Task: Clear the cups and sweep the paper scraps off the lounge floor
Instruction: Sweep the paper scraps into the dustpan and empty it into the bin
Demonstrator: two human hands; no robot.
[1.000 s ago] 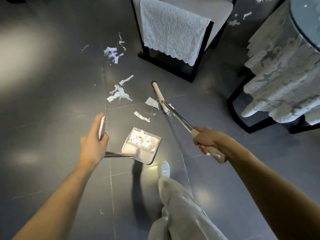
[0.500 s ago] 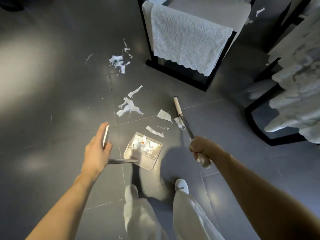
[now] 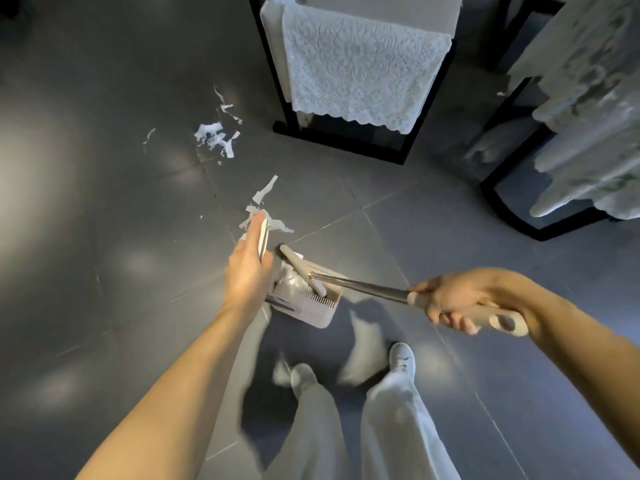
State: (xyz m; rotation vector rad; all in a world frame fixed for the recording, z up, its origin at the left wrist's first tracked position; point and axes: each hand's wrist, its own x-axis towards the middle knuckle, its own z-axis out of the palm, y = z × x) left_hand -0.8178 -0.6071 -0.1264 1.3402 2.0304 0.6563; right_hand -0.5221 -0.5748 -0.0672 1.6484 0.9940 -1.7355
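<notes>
My left hand [image 3: 247, 268] holds the upright handle of a beige dustpan [image 3: 313, 306] that rests on the grey floor in front of my feet. White paper scraps lie inside the pan. My right hand [image 3: 457, 303] grips the beige handle of a broom [image 3: 360, 287]; its metal shaft runs left and its narrow head [image 3: 299, 268] lies across the pan's mouth. More paper scraps [image 3: 266, 216] lie just beyond my left hand, and a second cluster of scraps [image 3: 216, 136] sits farther away to the left.
A black-framed chair [image 3: 343, 143] draped with a white lace cloth [image 3: 360, 67] stands straight ahead. Another black-framed seat [image 3: 512, 216] with white lace covering is at the right. My legs and shoes [image 3: 401, 358] are just behind the dustpan.
The broom head has swept leftward and back from the floor into the dustpan's mouth, carrying the nearest scraps in. My right hand rose and moved right. The view shifted forward.
</notes>
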